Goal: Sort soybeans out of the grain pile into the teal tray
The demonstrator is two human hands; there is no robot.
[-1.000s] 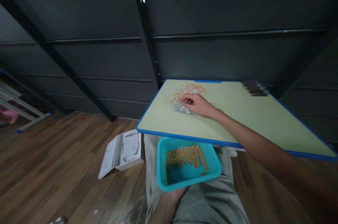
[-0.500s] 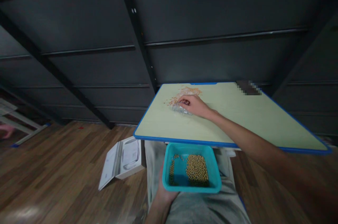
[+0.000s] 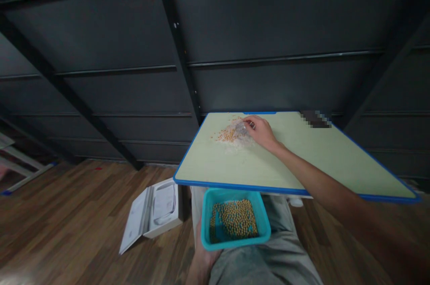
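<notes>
My right hand (image 3: 261, 131) reaches to the far side of the pale green, blue-edged table (image 3: 302, 159). Its fingers are closed on the edge of a clear plastic bag (image 3: 239, 138) lying there. A scatter of yellow beans (image 3: 228, 134) sits on the table just left of the hand. Below the table's near edge, my left hand (image 3: 203, 256) grips a turquoise tray (image 3: 205, 213) from underneath, over my lap. The tray holds several yellow beans (image 3: 235, 219). Most of the left hand is hidden by the tray.
An open white box (image 3: 151, 211) lies on the wooden floor to the left of my legs. A dark panelled wall with slanted black beams (image 3: 67, 92) stands behind the table. A white frame (image 3: 20, 159) shows at the far left.
My right hand has moved farther back and right on the table, dragging the clear bag, and more beans lie beside it. The turquoise tray has levelled and shifted under the table edge.
</notes>
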